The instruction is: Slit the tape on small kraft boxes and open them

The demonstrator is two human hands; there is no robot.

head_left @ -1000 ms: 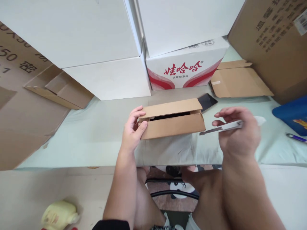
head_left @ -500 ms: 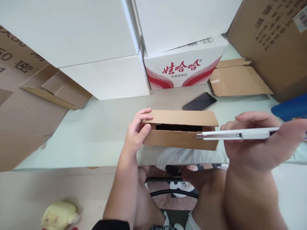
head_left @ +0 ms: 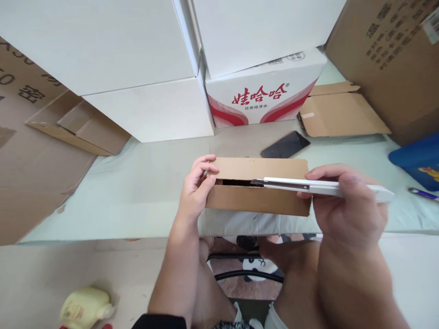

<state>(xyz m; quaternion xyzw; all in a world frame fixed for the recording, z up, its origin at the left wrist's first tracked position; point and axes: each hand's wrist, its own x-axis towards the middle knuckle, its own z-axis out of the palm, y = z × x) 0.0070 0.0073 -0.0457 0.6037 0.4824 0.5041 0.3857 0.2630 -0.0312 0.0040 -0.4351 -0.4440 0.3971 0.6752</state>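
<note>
A small brown cardboard box (head_left: pixel 257 200) lies near the front edge of the table, its two top flaps slightly parted over a dark gap. My left hand (head_left: pixel 199 185) grips the box's left end, thumb on the near side and fingers over the far flap. In my right hand (head_left: pixel 346 201) is a white utility knife (head_left: pixel 305 185) with its blade out. The blade tip appears over the gap between the flaps, pointing left. My right fingers are at the box's right end. What lies inside the box is too dark to make out.
Behind the box lies a black phone (head_left: pixel 286 145). A flattened carton (head_left: pixel 346 114), a white-and-red water carton (head_left: pixel 262 98) and white boxes (head_left: pixel 151 112) stand at the back. On the right are a blue object (head_left: pixel 416 160) and a purple pen (head_left: pixel 423 194). Large cardboard (head_left: pixel 41 155) fills the left.
My right hand has moved left with the knife, bringing the blade from above the near flap to over the gap. My left hand and the box are almost unmoved.
</note>
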